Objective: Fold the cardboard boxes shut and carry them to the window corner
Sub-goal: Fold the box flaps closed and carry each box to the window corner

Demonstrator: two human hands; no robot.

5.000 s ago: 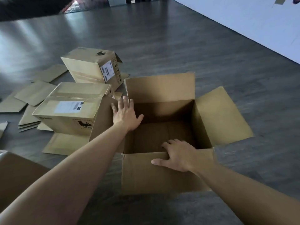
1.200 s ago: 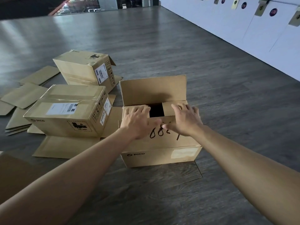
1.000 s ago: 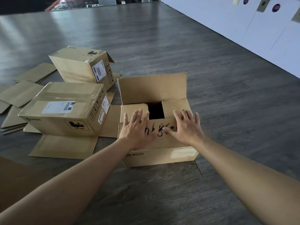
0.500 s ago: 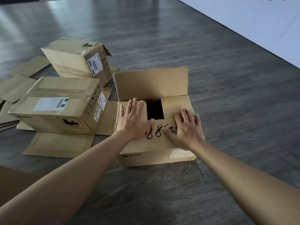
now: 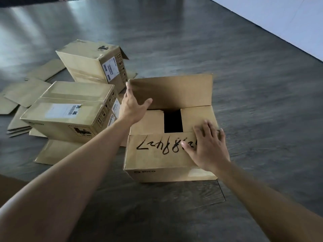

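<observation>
A brown cardboard box stands on the dark floor in front of me. Its two side flaps are folded in, with a dark gap between them. The near flap, marked with black handwriting, lies down over them. My right hand presses flat on that flap's right end. The far flap still stands upright. My left hand is at its left edge, fingers straight along the edge and thumb spread in front.
A closed box with a white label sits just left of mine, and a tilted box lies behind it. Flat cardboard sheets are spread under and left of them. A white wall runs along the right.
My left hand has lifted off the near flap and reached up to the left edge of the upright far flap. My right hand stays pressed on the near flap.
</observation>
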